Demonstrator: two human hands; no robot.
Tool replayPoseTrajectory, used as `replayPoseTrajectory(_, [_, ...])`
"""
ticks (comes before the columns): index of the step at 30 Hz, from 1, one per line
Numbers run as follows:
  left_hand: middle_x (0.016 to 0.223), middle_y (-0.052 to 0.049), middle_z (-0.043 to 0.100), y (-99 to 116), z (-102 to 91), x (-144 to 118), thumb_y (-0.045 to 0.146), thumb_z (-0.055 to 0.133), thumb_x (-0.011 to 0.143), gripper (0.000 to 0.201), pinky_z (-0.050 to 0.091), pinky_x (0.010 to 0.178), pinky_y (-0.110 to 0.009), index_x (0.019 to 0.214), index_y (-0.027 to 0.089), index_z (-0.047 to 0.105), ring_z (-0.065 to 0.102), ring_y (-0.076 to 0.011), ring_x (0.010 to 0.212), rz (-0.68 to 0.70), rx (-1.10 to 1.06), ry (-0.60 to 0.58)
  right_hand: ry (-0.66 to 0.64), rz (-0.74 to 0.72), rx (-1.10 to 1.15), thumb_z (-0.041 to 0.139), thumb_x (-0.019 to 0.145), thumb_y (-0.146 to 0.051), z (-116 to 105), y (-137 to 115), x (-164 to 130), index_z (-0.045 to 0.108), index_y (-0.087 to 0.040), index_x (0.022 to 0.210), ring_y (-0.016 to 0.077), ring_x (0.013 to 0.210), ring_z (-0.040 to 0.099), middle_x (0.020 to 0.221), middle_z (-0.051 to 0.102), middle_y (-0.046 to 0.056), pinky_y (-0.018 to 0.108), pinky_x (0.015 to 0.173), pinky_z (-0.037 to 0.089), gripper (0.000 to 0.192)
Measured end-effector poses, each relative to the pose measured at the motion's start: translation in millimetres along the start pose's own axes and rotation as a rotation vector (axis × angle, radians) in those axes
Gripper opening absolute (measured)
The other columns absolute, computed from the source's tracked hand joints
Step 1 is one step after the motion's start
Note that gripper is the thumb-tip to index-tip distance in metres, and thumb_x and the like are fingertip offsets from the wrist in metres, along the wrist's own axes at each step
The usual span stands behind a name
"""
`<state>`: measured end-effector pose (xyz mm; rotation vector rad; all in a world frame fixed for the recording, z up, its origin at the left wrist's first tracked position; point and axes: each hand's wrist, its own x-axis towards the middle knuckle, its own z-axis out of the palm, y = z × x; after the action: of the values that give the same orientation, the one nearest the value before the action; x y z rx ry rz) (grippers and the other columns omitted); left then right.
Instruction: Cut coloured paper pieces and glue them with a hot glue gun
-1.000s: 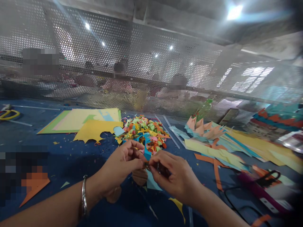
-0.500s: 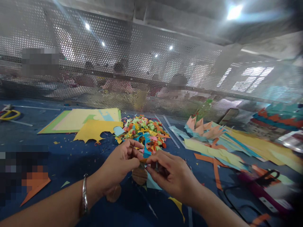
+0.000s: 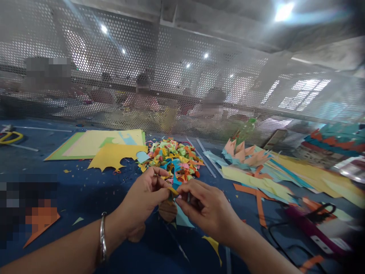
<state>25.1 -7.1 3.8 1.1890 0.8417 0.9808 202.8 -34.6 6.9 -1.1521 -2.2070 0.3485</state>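
My left hand (image 3: 152,190) pinches a small yellow piece of paper (image 3: 172,191) between thumb and fingers. From the other side, my right hand (image 3: 203,203) is closed with its fingertips at the edge of the same piece. Under the fingertips sits a round brown wooden-looking disc (image 3: 167,211), partly covered. Just beyond my hands rises a heap of small folded paper pieces (image 3: 171,156) in many colours. A blue paper scrap (image 3: 175,178) stands out at its near side. Part of a light blue sheet (image 3: 184,219) shows below my right hand.
Stacked coloured sheets (image 3: 85,142) and a cut yellow sheet (image 3: 108,156) lie left of the heap. Pointed peach paper shapes (image 3: 242,152), strips and a purple power strip (image 3: 316,228) with cables lie right. Yellow-handled scissors (image 3: 11,137) rest far left. A perforated metal screen (image 3: 185,87) stands behind.
The yellow piece between my fingertips has turned and shows more of its face. My hands have otherwise hardly moved.
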Motion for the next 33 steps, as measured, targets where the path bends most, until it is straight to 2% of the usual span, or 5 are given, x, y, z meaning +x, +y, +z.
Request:
replayPoseTrajectory(11, [0.062, 0.007, 0.051, -2.9, 5.6, -2.6, 0.01, 0.056, 0.065, 0.027, 0.036, 0.057, -0.024, 0.088, 0.019, 0.046, 0.047, -0.0101, 0.057, 0.024, 0.048, 0.073, 0.012, -0.024, -0.02, 0.053, 0.087, -0.025, 1.0, 0.6, -0.4, 0.056, -0.02, 0.091, 0.0097, 0.057, 0.049, 0.076, 0.057, -0.001, 0.023, 0.054, 0.038, 0.007])
replayPoseTrajectory(26, [0.064, 0.006, 0.05, -6.8, 10.8, -9.0, 0.015, 0.057, 0.073, 0.025, 0.039, 0.059, -0.025, 0.094, 0.02, 0.046, 0.047, -0.0106, 0.058, 0.024, 0.002, 0.1, 0.037, -0.075, -0.07, 0.049, 0.083, -0.016, 1.7, -1.5, 1.9, 0.055, -0.019, 0.083, 0.0102, 0.056, 0.048, 0.07, 0.054, -0.001, 0.024, 0.053, 0.035, 0.007])
replayPoseTrajectory(33, [0.078, 0.001, 0.058, -4.3, 11.5, -9.0, 0.011, 0.061, 0.068, 0.038, 0.042, 0.069, -0.027, 0.1, 0.02, 0.043, 0.055, -0.0138, 0.073, 0.024, -0.056, 0.063, 0.066, -0.031, -0.038, 0.049, 0.083, -0.016, 0.8, -1.1, 1.4, 0.053, -0.02, 0.078, 0.0094, 0.055, 0.047, 0.068, 0.053, -0.002, 0.022, 0.053, 0.037, 0.007])
